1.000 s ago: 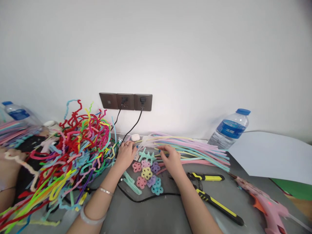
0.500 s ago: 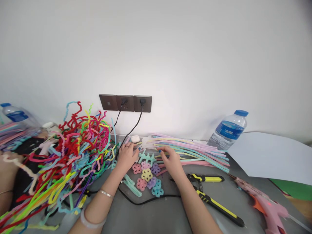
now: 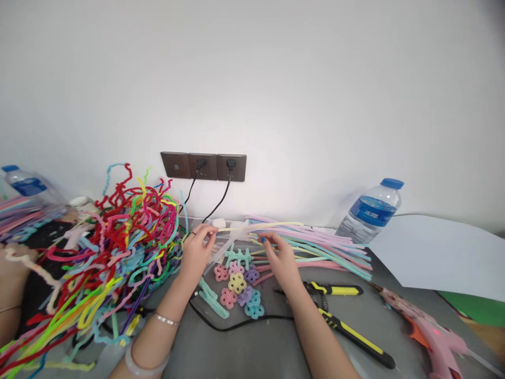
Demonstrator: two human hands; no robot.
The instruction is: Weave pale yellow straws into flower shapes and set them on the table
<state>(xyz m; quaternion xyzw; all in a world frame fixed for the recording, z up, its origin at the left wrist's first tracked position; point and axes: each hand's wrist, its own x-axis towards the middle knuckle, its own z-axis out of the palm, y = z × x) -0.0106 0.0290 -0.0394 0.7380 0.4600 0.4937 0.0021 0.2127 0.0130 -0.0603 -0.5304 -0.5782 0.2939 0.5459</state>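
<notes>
My left hand (image 3: pixel 199 250) is closed in a pinch on one end of a pale yellow pipe cleaner (image 3: pixel 276 225). This strand stretches right, across the top of a bundle of pastel pipe cleaners (image 3: pixel 327 245) in a clear plastic sleeve (image 3: pixel 232 239). My right hand (image 3: pixel 281 258) rests at the bundle's near side, thumb and forefinger drawn together; what they grip is unclear. Between and below the hands lie several small pipe-cleaner flowers (image 3: pixel 237 283), a mint-green looped piece (image 3: pixel 238 257) and folded mint-green strips (image 3: pixel 213 299).
A tangled heap of bright pipe cleaners (image 3: pixel 134 247) fills the left, beside another person's hand (image 3: pixel 16 273). Yellow-black pliers (image 3: pixel 339 326), a pink glue gun (image 3: pixel 434 331), a water bottle (image 3: pixel 369 210) and white paper (image 3: pixel 442 252) are to the right. A black cable (image 3: pixel 236 326) crosses the table.
My left hand has moved left and slightly up, drawing the yellow pipe cleaner out over the bundle. The plastic sleeve shows more, and my right hand has shifted slightly right.
</notes>
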